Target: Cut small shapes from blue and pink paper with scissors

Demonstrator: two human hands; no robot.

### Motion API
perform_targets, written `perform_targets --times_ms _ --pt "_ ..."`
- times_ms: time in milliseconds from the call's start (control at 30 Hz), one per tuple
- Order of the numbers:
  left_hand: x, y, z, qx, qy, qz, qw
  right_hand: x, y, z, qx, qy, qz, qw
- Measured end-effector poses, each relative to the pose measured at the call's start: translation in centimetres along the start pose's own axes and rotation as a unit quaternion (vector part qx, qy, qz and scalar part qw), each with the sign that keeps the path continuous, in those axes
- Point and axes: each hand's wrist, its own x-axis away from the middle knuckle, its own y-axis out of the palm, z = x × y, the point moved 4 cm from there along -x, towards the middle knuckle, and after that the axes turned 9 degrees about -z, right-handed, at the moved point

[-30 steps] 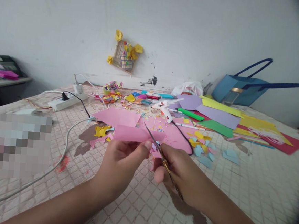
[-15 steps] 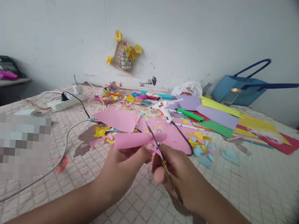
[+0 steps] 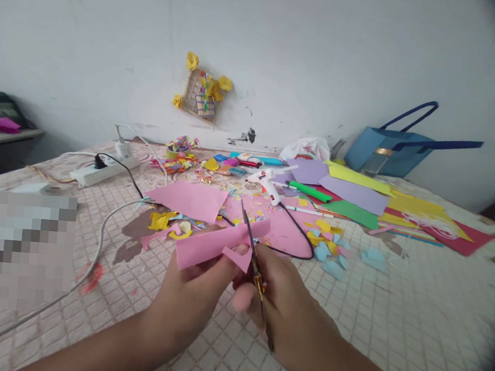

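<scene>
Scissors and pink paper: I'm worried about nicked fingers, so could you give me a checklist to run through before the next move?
1. Scissors held in the right hand: ok.
2. Pink paper gripped by the left hand: ok.
3. Left thumb well away from the blades: not ok; its tip lies close beside them.
4. Blades fully closed: cannot tell; the paper and right hand hide part of them.
5. Glue gun out of the hands' way: ok; it lies on the table beyond them.
6. Glue gun cool: cannot tell; nothing visible shows its heat.
</scene>
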Motion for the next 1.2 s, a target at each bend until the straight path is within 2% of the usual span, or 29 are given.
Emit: perform_targets --times_ms 200,433,633,800,967,1100,1200 --pt "-0.1 0.1 -0.4 0.017 -0.025 -0.008 0.999 -0.1 -0.1 -0.1 -0.004 0.012 0.005 1.000" --pt "0.0 -0.1 0.0 -0.035 -0.012 -0.016 0.999 0.1 -0.1 0.5 0.015 0.020 0.019 0.999" --pt "0.2 0.0 0.0 -0.041 -0.044 -0.050 0.997 0.0 0.0 0.3 -0.003 0.008 0.031 0.999" --pt "0.2 -0.6 0.2 -0.107 0.000 -0.011 0.994 0.0 -0.1 0.9 -0.002 0.003 0.063 0.998" --pt "0.3 -0.8 0.1 -0.119 0.008 -0.023 0.993 0.1 0.0 1.4 -0.011 -0.007 0.066 0.998" --pt "-0.8 -0.1 0.7 -0.103 0.042 -0.039 0.993 -0.2 -0.4 1.4 -0.060 -0.052 0.095 0.992" --pt "-3.2 1.8 1.3 -0.073 0.036 -0.062 0.995 -0.6 -1.7 1.6 -0.110 -0.091 0.156 0.977"
